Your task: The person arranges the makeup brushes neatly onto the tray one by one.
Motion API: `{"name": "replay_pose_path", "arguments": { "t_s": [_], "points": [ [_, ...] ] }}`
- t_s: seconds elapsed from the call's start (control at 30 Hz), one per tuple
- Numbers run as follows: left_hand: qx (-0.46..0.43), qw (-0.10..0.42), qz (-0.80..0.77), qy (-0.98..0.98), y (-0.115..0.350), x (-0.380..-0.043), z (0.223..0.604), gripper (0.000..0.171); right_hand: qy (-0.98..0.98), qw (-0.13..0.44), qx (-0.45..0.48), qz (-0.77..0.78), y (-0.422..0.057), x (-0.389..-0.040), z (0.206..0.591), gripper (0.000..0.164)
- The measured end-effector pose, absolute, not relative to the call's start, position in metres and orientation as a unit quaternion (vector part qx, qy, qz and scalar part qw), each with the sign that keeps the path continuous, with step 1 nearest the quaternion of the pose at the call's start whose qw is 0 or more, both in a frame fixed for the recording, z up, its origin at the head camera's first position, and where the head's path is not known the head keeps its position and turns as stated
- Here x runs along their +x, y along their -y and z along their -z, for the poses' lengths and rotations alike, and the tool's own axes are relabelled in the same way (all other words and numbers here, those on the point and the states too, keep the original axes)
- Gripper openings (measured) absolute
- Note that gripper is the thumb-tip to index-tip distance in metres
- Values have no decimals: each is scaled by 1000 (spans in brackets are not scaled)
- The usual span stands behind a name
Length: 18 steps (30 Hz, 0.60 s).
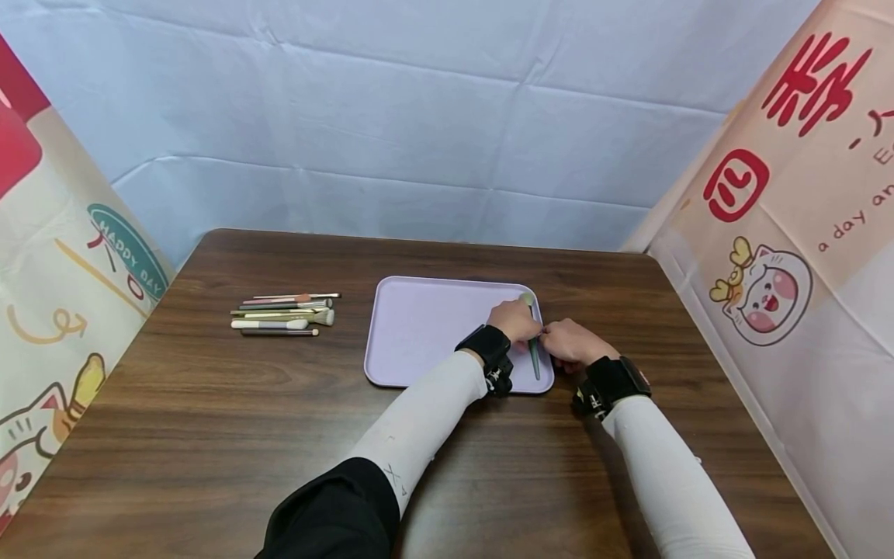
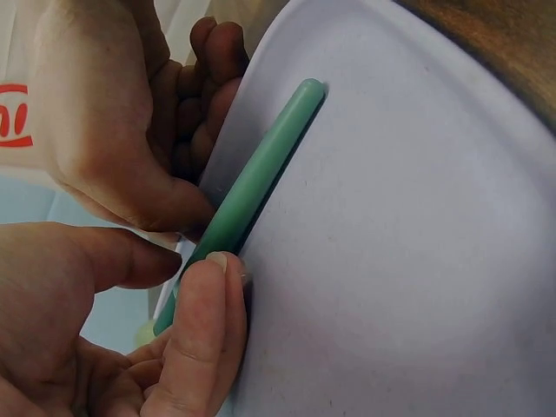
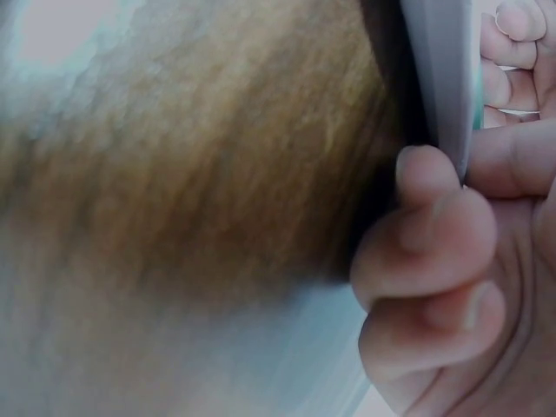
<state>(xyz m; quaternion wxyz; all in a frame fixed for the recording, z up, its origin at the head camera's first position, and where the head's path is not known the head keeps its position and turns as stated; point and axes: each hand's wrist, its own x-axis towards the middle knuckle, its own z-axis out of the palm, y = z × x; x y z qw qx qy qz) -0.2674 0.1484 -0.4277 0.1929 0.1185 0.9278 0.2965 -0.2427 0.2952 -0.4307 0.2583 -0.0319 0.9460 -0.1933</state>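
**Fingers [image 2: 198, 317] around a green brush [image 2: 265, 178] on a pale purple tray [image 1: 426, 326]**

The left hand [image 1: 515, 320] grasped the green brush, thumb and fingers lying on either side of the handle. Just beside it, the right hand [image 1: 576, 341] reached the same handle with one fingertip, while its other fingers curled by the outer side of the tray's rim; whether these gripped the rim could not be told. The brush lay along the right part of the tray, its slim end directed toward the near edge and its pale green head toward the far right corner. The tray, rectangular with rounded corners, rested on a dark wood-grained desk [image 1: 209, 435]. Well apart to the left, a group of other brushes [image 1: 282, 314] lay side by side on the desk, roughly parallel. Each wrist bore a black band [image 1: 485, 345], with a white sleeve [image 1: 419, 411] along the forearm; a black sleeve [image 1: 342, 505] covered the left arm higher up. Beyond the desk hung a creased pale blue cloth [image 1: 419, 101], flanked by a left printed cloth [image 1: 35, 272] and a right printed cloth [image 1: 789, 194], both with cartoon cats.
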Motion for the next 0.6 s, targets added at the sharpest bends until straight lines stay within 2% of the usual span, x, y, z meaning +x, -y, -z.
{"name": "replay_pose_path", "arguments": {
  "t_s": [0.23, 0.6],
  "points": [
    [113, 196, -301, -926, -146, -266, 424, 37, -946, 258, -34, 196, -294, -242, 430, 37],
    [132, 167, -278, -937, -134, -270, 416, 51, -947, 254, -40, 190, -295, -242, 430, 33]
  ]
}}
